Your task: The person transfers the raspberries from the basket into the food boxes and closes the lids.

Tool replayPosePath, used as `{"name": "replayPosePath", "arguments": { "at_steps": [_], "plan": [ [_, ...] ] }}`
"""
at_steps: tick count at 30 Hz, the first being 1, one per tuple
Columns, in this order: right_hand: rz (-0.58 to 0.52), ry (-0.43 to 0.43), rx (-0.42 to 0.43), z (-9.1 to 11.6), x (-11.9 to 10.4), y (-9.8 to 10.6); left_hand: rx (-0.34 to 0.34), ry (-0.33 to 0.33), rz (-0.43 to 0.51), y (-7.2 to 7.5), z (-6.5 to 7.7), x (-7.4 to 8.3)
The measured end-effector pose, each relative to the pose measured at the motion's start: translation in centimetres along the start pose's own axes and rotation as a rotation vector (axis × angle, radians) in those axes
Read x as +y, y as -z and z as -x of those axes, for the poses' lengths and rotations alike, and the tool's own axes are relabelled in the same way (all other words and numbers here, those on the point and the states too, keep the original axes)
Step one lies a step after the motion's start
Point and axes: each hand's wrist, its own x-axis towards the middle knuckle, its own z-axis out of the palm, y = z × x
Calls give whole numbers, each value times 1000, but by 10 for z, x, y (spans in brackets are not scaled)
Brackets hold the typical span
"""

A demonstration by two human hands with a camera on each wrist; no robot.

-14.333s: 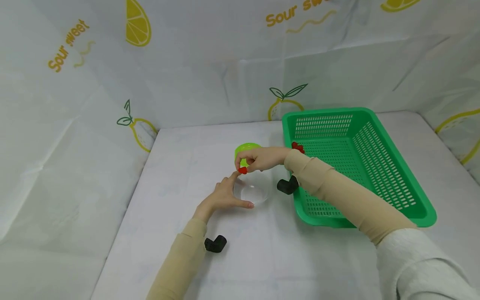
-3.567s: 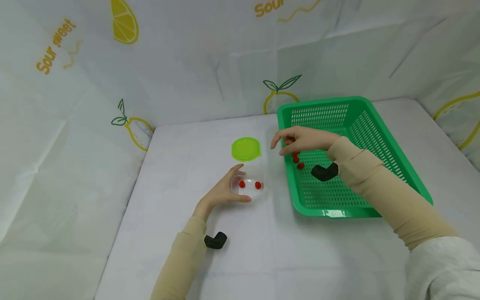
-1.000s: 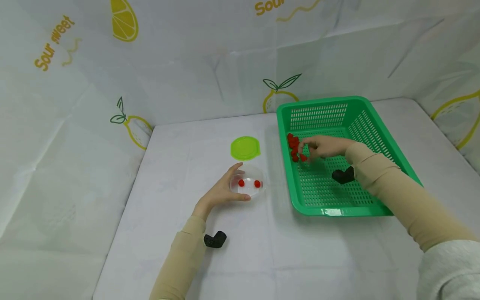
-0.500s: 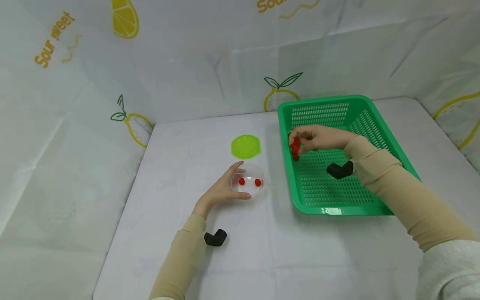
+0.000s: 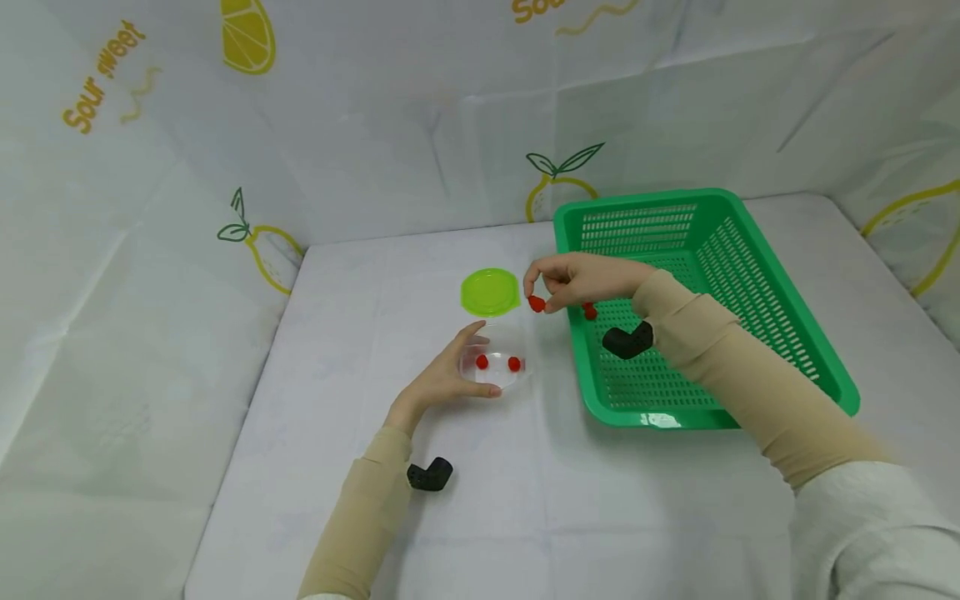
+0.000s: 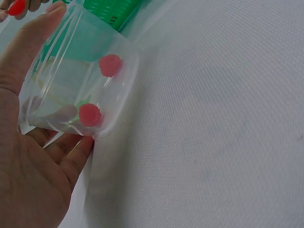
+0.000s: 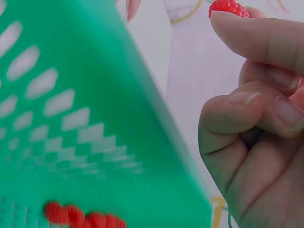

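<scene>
My left hand (image 5: 442,379) grips a clear plastic container (image 6: 71,90) round its side, thumb on the near side and fingers behind. Two red raspberries (image 6: 110,65) lie apart on the container's bottom. Between thumb and forefinger, my right hand (image 5: 581,277) pinches another raspberry (image 7: 229,7), held in the air just left of the basket's rim, up and right of the container. More raspberries (image 7: 76,215) lie along the left wall inside the green basket (image 5: 660,419); in the head view my right hand partly hides them.
A light green lid (image 5: 490,292) lies flat on the white cloth just behind the container. The basket fills the right part of the table. A black wrist mount sits on each arm. Printed white cloth rises as walls at the back and sides.
My right hand took a raspberry from the basket and moved left over its rim. Two raspberries have come into the container since the oldest frame. The left hand stays at the container.
</scene>
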Motion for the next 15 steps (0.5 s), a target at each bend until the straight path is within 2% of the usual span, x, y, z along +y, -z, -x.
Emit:
{"name": "replayPosePath", "arguments": {
  "at_steps": [9,15],
  "plan": [
    [4,56,-66,-26,-12,-15,-18,3,10,2,0,0],
    [4,38,-104,-36,-16,-21,-20,-8,9,2,-1,-2]
  ]
}}
